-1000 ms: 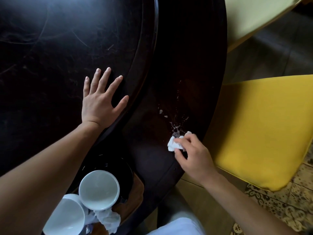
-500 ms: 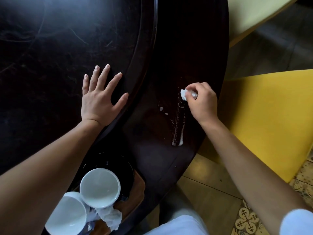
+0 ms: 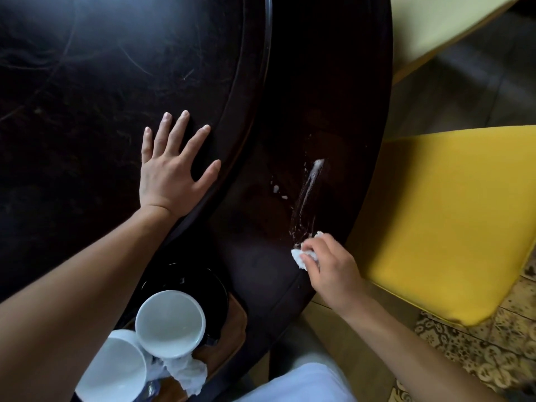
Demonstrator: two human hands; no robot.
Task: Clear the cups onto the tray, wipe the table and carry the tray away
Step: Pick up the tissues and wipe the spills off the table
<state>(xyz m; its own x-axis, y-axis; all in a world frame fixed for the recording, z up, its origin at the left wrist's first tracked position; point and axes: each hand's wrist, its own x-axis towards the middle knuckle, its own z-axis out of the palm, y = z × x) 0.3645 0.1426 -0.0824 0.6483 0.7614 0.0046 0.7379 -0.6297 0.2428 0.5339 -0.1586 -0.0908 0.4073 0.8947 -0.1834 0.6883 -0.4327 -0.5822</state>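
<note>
You stand over one dark round table [image 3: 333,82] with a raised inner disc [image 3: 116,82]. Two yellow chairs sit at its right edge, a bright one [image 3: 435,221] near you and a paler one [image 3: 429,21] farther off. One wooden tray [image 3: 232,323] lies at the table's near edge, carrying one black plate [image 3: 214,288], two white cups [image 3: 171,323] touching each other, and one crumpled napkin [image 3: 188,372] beneath them. Your left hand [image 3: 171,175] lies flat on the disc, fingers spread, holding nothing. Your right hand [image 3: 330,268] is curled around one small white tissue [image 3: 298,256], pressed to the table near its edge. One white smear [image 3: 307,192] runs away from the tissue, with two small drops [image 3: 277,189] just left of it.
</note>
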